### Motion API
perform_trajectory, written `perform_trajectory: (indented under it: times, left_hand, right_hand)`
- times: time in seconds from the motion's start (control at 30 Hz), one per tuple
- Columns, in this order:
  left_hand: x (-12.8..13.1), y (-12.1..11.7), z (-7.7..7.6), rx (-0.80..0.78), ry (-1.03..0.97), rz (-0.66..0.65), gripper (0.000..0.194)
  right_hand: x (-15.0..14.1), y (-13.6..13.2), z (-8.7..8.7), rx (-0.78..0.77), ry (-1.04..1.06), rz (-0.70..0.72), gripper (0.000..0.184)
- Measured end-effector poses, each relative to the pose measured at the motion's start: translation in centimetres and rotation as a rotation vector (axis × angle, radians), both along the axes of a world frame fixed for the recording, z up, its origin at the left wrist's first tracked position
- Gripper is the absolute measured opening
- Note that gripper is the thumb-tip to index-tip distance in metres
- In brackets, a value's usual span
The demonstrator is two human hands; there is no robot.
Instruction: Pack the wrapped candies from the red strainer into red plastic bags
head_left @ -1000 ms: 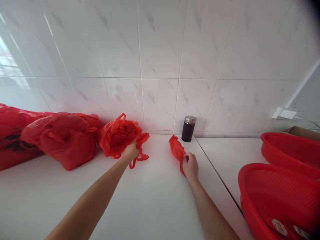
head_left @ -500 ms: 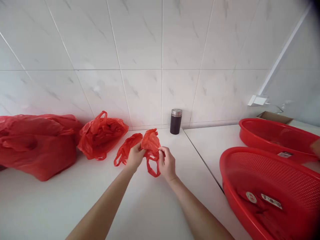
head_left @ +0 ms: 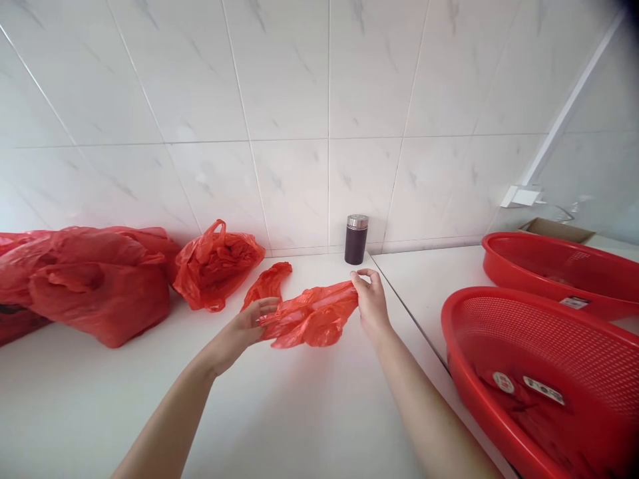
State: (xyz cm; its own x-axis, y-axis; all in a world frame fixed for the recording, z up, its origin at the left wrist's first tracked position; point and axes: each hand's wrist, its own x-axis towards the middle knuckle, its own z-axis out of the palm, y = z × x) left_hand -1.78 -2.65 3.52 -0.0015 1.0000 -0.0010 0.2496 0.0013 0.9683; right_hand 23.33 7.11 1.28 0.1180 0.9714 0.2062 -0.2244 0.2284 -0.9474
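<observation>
My two hands stretch an empty red plastic bag point(head_left: 312, 316) sideways just above the white counter point(head_left: 299, 412). My right hand point(head_left: 371, 303) pinches its right end. My left hand point(head_left: 244, 326) grips its left end with the fingers curled on the plastic. A second crumpled red bag point(head_left: 268, 283) lies on the counter just behind my left hand, apart from it.
A stuffed red bag point(head_left: 217, 263) and two larger full red bags point(head_left: 94, 283) sit along the tiled wall at left. A dark jar with a metal lid point(head_left: 356, 239) stands against the wall. Two red perforated baskets point(head_left: 544, 372) point(head_left: 559, 269) lie at right, a cardboard box point(head_left: 556, 229) behind.
My hands came together from the stuffed bag and the jar, then drew apart, spreading the red bag wide. One crumpled bag was left on the counter. The view swung right.
</observation>
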Motion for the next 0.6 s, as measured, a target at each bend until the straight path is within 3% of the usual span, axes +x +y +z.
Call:
perform_trajectory:
  times: [0.07, 0.13, 0.2, 0.27, 0.33, 0.4, 0.5, 0.6]
  left_hand:
    - [1.1, -1.6, 1.3, 0.1, -0.14, 0.027, 0.045]
    - [3.0, -2.9, 2.4, 0.33, -0.125, 0.236, 0.041]
    - [5.3, -3.8, 2.6, 0.607, 0.148, 0.418, 0.034]
    - [7.5, -3.9, 1.6, 0.77, 0.574, 0.409, 0.023]
    - [8.7, -3.2, -0.2, 0.725, 0.868, 0.27, 0.015]
    - [8.5, -2.2, -2.1, 0.54, 0.931, 0.195, 0.022]
    - [6.1, -1.0, -3.6, 0.329, 0.86, 0.275, 0.037]
    - [3.0, -1.1, -3.3, 0.28, 0.818, 0.395, 0.046]
  right_hand:
    - [0.6, -0.8, 0.8, 0.007, -0.05, 0.057, 0.036]
    - [0.8, -1.9, 1.7, 0.026, -0.144, 0.134, 0.037]
    - [0.7, -3.4, 2.6, 0.037, -0.25, 0.235, 0.036]
    - [0.5, -4.8, 3.6, 0.04, -0.318, 0.362, 0.035]
    - [0.4, -6.1, 4.4, 0.061, -0.364, 0.469, 0.03]
    - [0.7, -7.0, 4.7, 0.128, -0.454, 0.536, 0.021]
    - [1.8, -7.5, 3.9, 0.221, -0.734, 0.58, 0.026]
    - [3.4, -7.0, 2.0, 0.193, -1.146, 0.402, 0.037]
